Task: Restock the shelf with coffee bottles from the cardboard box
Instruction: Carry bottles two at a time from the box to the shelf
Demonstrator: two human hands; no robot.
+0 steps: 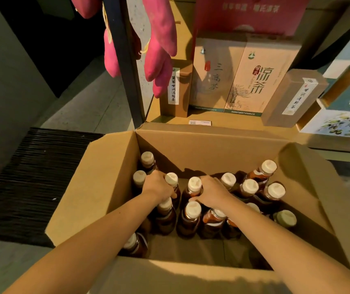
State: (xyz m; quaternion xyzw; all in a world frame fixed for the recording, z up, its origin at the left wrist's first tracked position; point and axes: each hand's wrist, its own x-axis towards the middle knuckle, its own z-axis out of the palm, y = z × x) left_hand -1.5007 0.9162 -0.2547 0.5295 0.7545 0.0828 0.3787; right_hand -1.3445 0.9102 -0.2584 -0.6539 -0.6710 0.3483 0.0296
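Nearest my view is the front wall of the cardboard box (170, 272), with both bare forearms reaching over it and down among the coffee bottles (249, 186). The left hand (158, 186) has its fingers curled round the neck of one bottle (171, 179), just under its cap. The right hand (212, 192) grips the neck of the next bottle (195, 184), thumb on the near side, though its fingers are partly hidden. Neither bottle looks lifted yet; both stand level with their neighbours. I judge the restocking has a long way to go. More than a dozen bottles stand upright in the box, crowded toward its far half, with bare cardboard floor showing on the near side. I see no coffee bottles on the shelf board (233, 122) beyond the box; the part in view holds only tea cartons (261, 81). Each bottle is dark brown glass or plastic with a wide, pale cream cap and an orange-red band at the shoulder. One cap (285, 218) at the right edge looks greenish, perhaps only from shade. Pink plush shapes (159, 60) hang by the dark shelf post (127, 71), and a black ribbed mat (32, 177) lies left of the box.
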